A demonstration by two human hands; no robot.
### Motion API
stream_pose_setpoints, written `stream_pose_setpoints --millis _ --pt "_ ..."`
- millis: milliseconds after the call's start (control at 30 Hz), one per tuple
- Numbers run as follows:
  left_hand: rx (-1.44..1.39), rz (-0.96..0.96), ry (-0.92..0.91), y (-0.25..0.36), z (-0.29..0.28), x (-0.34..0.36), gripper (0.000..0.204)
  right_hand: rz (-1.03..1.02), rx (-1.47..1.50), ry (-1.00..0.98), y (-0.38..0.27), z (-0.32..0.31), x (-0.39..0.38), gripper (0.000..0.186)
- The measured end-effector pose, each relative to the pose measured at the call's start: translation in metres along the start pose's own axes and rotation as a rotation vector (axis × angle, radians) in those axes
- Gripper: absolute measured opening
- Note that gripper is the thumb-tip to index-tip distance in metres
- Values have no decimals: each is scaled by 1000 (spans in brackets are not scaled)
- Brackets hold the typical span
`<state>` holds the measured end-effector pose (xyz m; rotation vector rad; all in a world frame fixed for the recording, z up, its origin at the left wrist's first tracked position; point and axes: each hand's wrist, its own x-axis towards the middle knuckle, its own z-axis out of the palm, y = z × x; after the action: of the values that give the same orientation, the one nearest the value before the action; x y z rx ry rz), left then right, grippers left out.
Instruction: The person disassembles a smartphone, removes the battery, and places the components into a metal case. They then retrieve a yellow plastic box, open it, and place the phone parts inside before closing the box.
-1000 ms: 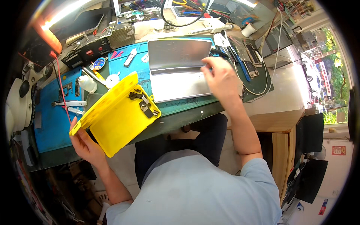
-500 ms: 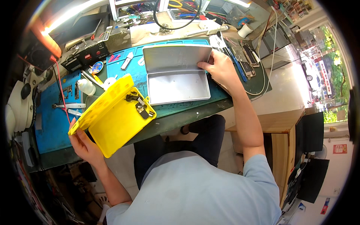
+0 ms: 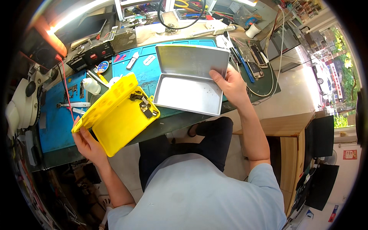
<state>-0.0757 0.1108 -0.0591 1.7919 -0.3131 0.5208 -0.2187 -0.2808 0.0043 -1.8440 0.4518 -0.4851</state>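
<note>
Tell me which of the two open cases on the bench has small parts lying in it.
The yellow case held by the left hand: dark and white parts sit inside. The silver metal tin under the right hand looks empty.

Electronics repair workshop, blue work mat, microscope, opened phones, scattered hand tools

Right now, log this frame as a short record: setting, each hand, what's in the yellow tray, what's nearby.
setting: cluttered repair bench with a blue mat
left hand: grips the near corner of a tilted yellow tray
tray contents: a few small dark parts near its far end
right hand: holds the right edge of an open silver metal case
nearby: white microscope at left, phones at right
</note>
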Motion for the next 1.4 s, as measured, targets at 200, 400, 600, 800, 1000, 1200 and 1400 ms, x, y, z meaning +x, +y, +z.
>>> stream_pose_setpoints --millis 200,400,600,800,1000,1200,1400 --pt "-76 -35 -11 -2 0 0 29 -50 -66 153 -10 -12 -9 31" --pt "-51 -20 -30 -8 -4 -2 28 -45 -204 217 -27 -10 -12 31" --pt "25 39 -35 -3 -5 -10 27 -259 -376 201 -66 14 -29 27" --pt "96 93 11 2 -1 -11 28 -574 -615 164 -97 45 -38 13" --pt "158 37 26 6 0 -6 28 -712 -730 179 -106 55 -40 8" --pt "132 12 41 5 1 -3 31 -722 -663 132 -116 55 -51 10" --pt "112 2 40 9 0 -1 31 -1179 -768 -47 -114 67 -36 24"
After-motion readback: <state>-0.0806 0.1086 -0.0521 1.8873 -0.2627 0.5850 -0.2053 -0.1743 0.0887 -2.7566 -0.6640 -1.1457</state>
